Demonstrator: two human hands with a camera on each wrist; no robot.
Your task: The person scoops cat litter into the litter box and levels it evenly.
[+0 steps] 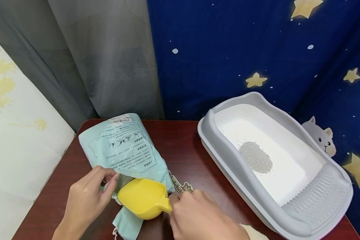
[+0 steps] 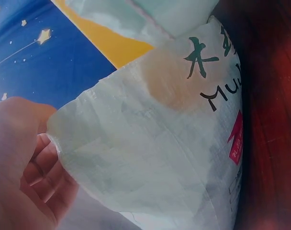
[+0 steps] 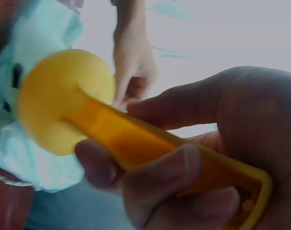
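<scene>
A yellow scoop (image 1: pixel 144 196) is at the mouth of a pale blue bag (image 1: pixel 123 146) of grey cat litter (image 1: pixel 124 181). My right hand (image 1: pixel 201 213) grips the scoop by its handle; in the right wrist view the fingers curl round the handle (image 3: pixel 136 134). With thumb and fingers my left hand (image 1: pixel 90 191) pinches the edge of the bag's opening, and the left wrist view shows that hand (image 2: pixel 26 158) at the lifted edge of the bag (image 2: pixel 136 124). How much litter the scoop holds cannot be made out.
On the right of the dark red table (image 1: pixel 180 140) stands a grey and white litter box (image 1: pixel 222 160), with a small heap of grey litter (image 1: pixel 255 156) on its floor. A strip with a decorated end (image 1: pixel 183 186) lies beside the bag. Curtains (image 1: pixel 204 60) hang behind.
</scene>
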